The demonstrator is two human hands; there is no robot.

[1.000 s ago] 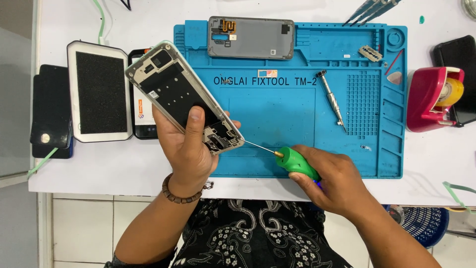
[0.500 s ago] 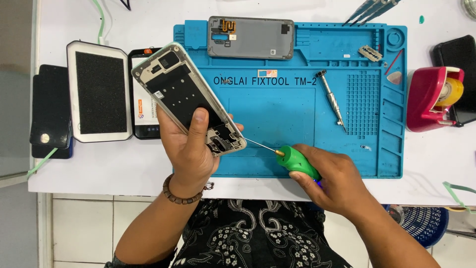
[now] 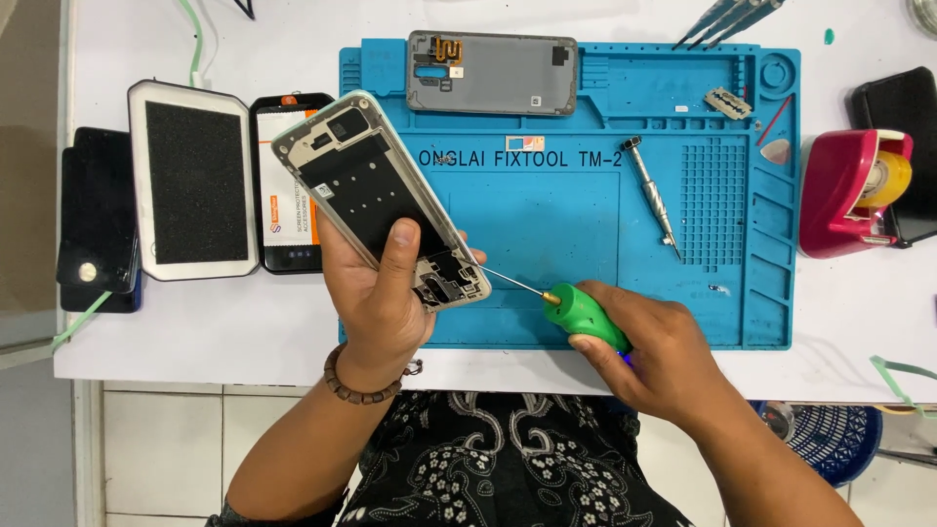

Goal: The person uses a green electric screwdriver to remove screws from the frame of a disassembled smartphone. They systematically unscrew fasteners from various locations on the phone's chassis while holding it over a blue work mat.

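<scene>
My left hand grips the opened phone frame, tilted above the blue mat on the bench. My right hand is closed on the green screwdriver, its tip touching the frame's lower end.

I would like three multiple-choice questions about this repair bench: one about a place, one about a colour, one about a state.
1. Where does the grey back cover lie?
A. top of the blue mat
B. on the floor
C. under the tape dispenser

2. What colour is the screwdriver handle?
A. red
B. green
C. black

3. How is the opened phone kept?
A. flat on the mat
B. lifted in the left hand
C. closed in a box

Answers: 1 A, it rests along the mat's upper edge. 2 B, the handle in the right hand is green. 3 B, the left hand's fingers wrap its lower end, above the mat.
</scene>
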